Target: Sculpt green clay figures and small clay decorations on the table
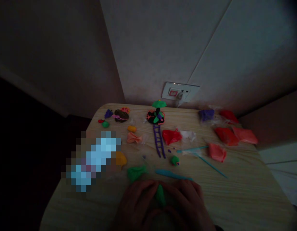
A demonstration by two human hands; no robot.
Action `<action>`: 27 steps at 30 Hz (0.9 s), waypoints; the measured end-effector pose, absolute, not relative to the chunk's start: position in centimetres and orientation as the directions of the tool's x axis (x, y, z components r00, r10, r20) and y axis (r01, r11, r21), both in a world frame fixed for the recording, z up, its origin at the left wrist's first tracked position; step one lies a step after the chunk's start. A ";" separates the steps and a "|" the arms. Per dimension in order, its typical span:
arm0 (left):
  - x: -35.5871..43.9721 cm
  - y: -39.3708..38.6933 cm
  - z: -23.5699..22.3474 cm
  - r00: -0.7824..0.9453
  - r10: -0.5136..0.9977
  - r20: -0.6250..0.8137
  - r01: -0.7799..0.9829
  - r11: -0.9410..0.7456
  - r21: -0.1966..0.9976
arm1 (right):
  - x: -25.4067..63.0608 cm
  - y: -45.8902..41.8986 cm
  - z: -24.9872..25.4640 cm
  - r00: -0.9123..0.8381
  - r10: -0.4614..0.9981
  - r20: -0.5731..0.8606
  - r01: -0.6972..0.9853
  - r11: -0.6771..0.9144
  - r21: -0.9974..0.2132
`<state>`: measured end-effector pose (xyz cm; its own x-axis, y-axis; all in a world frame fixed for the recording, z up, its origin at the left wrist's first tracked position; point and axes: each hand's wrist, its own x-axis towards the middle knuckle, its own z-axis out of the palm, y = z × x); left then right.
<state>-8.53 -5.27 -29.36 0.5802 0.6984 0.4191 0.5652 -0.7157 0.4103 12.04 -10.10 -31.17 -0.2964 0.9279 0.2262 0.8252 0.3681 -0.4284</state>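
Note:
Between my two hands, low in the head view, is a piece of green modelling clay point(160, 195), narrow and tapering. My left hand point(136, 202) grips it from the left, fingers bent and pressed in. From the right, the fingers of my right hand point(187, 200) close on the same piece. Just beyond the fingertips lie a green clay lump point(136, 173) with its wrapper and a blue modelling knife point(172, 174). A small green clay ball point(174, 160) with a coloured spot sits past the knife.
A clay palm-tree model point(158, 112) stands near the wall, a purple clay ladder point(159, 141) before it. Bagged red clay point(226, 136) lies right; thin blue sticks point(212, 166) cross nearer. A pixelated bright object point(97, 160) is at left. The wall holds a socket point(179, 91).

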 end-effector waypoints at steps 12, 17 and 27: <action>-8.0 -6.0 -29.4 0.604 0.686 0.405 0.632 -0.722 0.280 | 10.1 -9.6 -29.0 -0.080 0.969 0.233 0.810 0.199 -0.551; -8.9 -6.2 -29.4 0.662 0.657 0.360 0.591 -0.754 0.288 | 10.0 -9.8 -29.0 -0.079 0.963 0.259 0.832 0.207 -0.514; -10.4 -5.1 -28.1 0.900 0.328 0.289 0.295 -0.943 0.151 | 10.7 -9.9 -29.1 -0.132 0.969 0.209 0.858 0.217 -0.466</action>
